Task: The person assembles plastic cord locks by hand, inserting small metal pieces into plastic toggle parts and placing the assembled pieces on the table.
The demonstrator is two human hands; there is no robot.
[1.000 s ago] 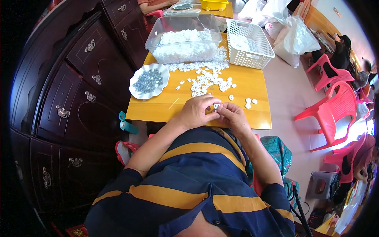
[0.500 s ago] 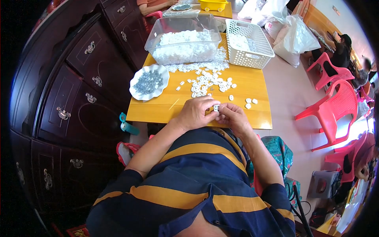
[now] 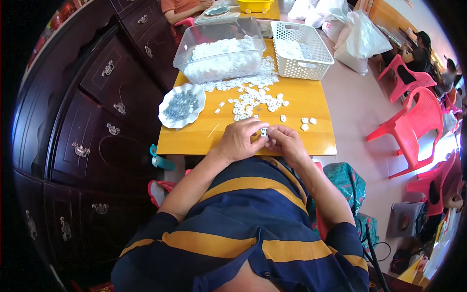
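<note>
between left hand [image 3: 238,140] and right hand [image 3: 288,143], small white piece [image 3: 264,132]

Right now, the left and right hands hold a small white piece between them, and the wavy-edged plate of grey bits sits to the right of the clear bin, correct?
Not quite: the head view shows the wavy-edged plate to the left of the clear bin. The left hand and right hand do hold a small white piece.
</note>
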